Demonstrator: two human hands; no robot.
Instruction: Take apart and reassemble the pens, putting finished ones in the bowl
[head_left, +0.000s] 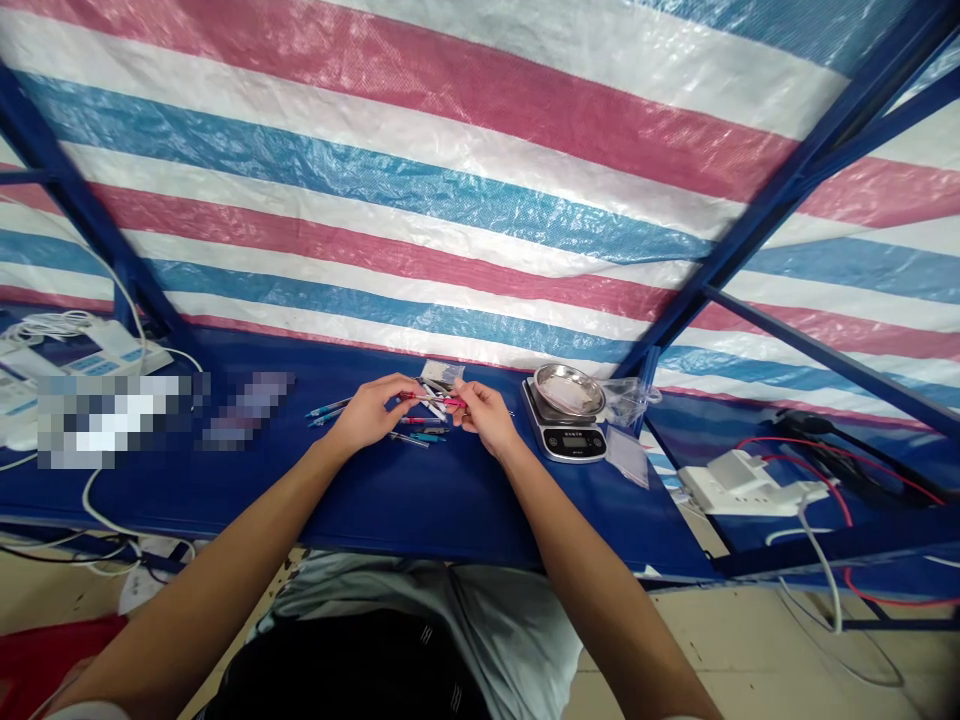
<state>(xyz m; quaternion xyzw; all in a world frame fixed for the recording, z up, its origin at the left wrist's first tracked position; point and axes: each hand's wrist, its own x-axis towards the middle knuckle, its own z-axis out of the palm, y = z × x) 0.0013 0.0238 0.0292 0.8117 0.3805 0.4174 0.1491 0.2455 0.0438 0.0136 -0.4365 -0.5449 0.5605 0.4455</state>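
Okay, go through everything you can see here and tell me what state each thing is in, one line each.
Left hand, holding the pink pen
Right hand, holding the same pen
Loose pens, scattered on the blue table
Digital scale, standing on the table, display unreadable
Steel dish, resting on the scale
Clear plastic bag, crumpled beside the scale

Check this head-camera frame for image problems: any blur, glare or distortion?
In the head view, two pixelated patches hide part of the table, the dish shows glare, wide-angle distortion curves the tarp stripes, and the pink pen looks small but fairly sharp.
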